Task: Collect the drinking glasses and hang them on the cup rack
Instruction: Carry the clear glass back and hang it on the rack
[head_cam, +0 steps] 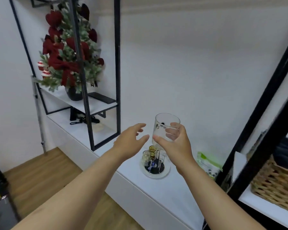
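My right hand point(176, 143) grips a clear drinking glass point(165, 124) with small dark dots, upright with its mouth up, held in the air above the cup rack point(156, 168). The rack is a round white-rimmed base with thin wire posts, standing on the low white cabinet point(133, 176). A small clear glass point(146, 157) and an amber glass point(152, 151) hang on its posts. My left hand point(130, 143) hovers open just left of the held glass, fingers spread, touching nothing.
A green-and-white packet point(208, 165) lies right of the rack. A black metal shelf frame point(117, 68) with a red-flowered plant point(68, 52) stands at left. A black post point(259, 123) and a wicker basket point(276, 186) are at right. Wood floor lies below left.
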A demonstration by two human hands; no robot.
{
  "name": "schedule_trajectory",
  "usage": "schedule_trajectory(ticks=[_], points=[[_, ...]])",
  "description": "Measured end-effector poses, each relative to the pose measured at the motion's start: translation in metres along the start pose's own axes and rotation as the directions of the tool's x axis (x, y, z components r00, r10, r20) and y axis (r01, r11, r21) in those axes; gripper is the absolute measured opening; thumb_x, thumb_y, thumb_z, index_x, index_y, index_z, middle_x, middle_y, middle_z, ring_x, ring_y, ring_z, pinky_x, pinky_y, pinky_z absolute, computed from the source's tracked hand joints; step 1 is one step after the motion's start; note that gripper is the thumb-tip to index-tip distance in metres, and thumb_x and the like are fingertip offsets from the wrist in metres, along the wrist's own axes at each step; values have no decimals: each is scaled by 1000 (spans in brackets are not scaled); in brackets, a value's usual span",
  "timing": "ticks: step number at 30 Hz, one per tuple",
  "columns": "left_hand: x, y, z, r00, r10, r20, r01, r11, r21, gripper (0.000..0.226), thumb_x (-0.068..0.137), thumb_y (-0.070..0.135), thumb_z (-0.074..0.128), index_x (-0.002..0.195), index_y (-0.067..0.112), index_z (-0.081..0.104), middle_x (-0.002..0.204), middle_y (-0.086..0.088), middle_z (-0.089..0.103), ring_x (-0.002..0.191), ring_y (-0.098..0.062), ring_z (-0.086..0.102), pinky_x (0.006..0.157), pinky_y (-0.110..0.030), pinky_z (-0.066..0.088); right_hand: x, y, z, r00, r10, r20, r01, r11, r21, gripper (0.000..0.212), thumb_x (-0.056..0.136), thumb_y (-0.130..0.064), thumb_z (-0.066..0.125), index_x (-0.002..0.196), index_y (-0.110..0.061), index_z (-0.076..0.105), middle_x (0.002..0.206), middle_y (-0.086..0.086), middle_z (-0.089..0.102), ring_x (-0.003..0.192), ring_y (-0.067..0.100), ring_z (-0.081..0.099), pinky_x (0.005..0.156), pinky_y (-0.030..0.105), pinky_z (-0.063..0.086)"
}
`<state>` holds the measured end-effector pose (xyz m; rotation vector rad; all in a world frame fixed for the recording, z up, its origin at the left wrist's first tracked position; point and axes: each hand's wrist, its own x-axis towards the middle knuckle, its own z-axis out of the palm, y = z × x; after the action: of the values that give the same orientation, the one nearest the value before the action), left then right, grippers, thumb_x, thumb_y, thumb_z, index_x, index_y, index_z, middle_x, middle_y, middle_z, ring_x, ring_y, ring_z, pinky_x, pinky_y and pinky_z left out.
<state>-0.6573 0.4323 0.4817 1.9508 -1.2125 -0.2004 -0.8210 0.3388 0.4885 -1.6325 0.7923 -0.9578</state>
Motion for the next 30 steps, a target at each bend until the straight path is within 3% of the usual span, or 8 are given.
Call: schedule_trajectory(ticks=[10, 15, 21, 23, 30], points=[[135, -72, 73, 987, 47, 155, -48, 999, 6, 58, 94, 57, 59, 147, 37, 46, 136, 14, 58, 120, -6, 56, 98, -31, 47, 132, 84, 17, 990, 61, -129, -65, 998, -23, 74, 71, -33, 95, 128, -40, 48, 123, -14, 62, 123, 10, 59, 99, 32, 48], [194, -103, 97, 969, 83, 232, -87, 996, 6, 67, 89, 58, 67, 149, 41, 42, 135, 17, 57, 118, -4, 55, 100, -33, 48, 181, 124, 30, 982, 126, -143, -132, 991, -30, 74, 74, -29, 94, 131, -39, 47, 124, -17, 60, 134, 9, 53, 107, 33, 43], [265, -144, 108, 946, 150, 288, -150, 988, -21, 62, 92, 52, 67, 148, 38, 44, 134, 14, 58, 118, -8, 56, 101, -37, 49, 215, 156, 56, 962, 179, -205, -194, 979, -55, 75, 74, -29, 94, 131, -40, 47, 127, -18, 58, 136, 6, 50, 110, 36, 43], [283, -159, 112, 930, 182, 319, -178, 983, -43, 60, 93, 51, 65, 147, 36, 45, 133, 13, 59, 117, -9, 56, 101, -37, 49, 220, 163, 64, 950, 191, -248, -215, 974, -75, 78, 72, -32, 95, 134, -41, 48, 127, -15, 58, 132, 10, 53, 107, 38, 47], [306, -228, 131, 837, 253, 486, -231, 967, -107, 62, 91, 54, 66, 147, 37, 46, 135, 14, 57, 120, -8, 54, 101, -34, 46, 218, 195, 99, 882, 248, -401, -298, 952, -67, 89, 72, -37, 95, 146, -43, 47, 129, -5, 56, 114, 15, 65, 81, 24, 51]])
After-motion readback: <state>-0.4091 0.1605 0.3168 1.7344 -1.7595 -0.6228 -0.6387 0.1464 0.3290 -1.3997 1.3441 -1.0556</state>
